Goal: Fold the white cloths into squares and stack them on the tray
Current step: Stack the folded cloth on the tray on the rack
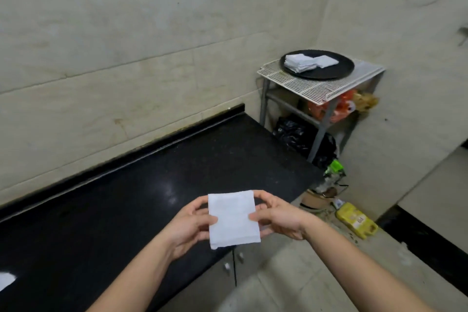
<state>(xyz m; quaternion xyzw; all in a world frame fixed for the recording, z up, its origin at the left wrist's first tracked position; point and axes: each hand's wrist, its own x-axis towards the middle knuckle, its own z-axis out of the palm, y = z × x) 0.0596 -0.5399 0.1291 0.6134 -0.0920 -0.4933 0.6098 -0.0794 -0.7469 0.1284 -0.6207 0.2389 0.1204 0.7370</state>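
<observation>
Above the front edge of the black worktop (126,197), a folded cloth (231,219) is held in the air, off the surface. It is white, soft and nearly square, with a slightly uneven lower edge. The left hand (188,225) pinches its left edge, thumb on top and fingers curled behind. The right hand (281,218) pinches the right edge the same way, so each grip is closed on the cloth.

The worktop is glossy, speckled dark stone with a raised lip along the pale tiled wall (126,45). A white scrap (6,280) shows at its lower left.

Well apart, in the far right corner, a round black tray (334,72) sits on a white wire rack (311,87). It carries a stack of folded cloths (300,63) with a single folded cloth (326,61) just beside it.

Pale floor (291,273) runs between worktop and rack. A yellow container (357,220) lies on it, and a crinkled black bag (293,132) sits under the rack.
</observation>
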